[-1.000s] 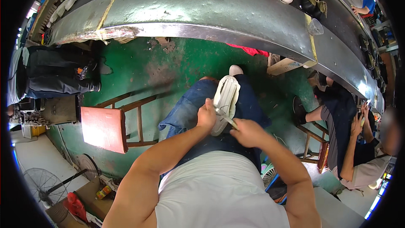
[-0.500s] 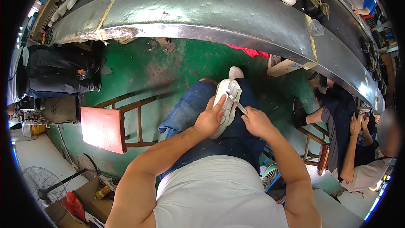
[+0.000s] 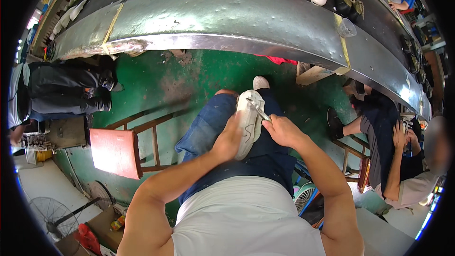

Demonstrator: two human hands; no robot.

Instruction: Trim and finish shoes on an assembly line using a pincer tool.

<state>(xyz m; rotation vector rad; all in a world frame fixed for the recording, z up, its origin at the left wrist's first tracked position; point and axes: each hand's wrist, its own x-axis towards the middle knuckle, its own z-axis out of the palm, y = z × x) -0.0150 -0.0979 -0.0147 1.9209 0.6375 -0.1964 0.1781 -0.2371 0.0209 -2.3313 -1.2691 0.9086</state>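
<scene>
Your left hand (image 3: 229,138) is gripping a white shoe (image 3: 247,122) from its left side, fingers curled against the sole, and is propping it on your lap over your blue jeans (image 3: 208,128). Your right hand (image 3: 283,130) is clenching around a thin metal tool (image 3: 258,110), whose tip is touching the shoe's upper edge. A red stool (image 3: 116,152) is standing on the green floor (image 3: 189,76) to your left. A seated person (image 3: 393,156) is working to your right.
</scene>
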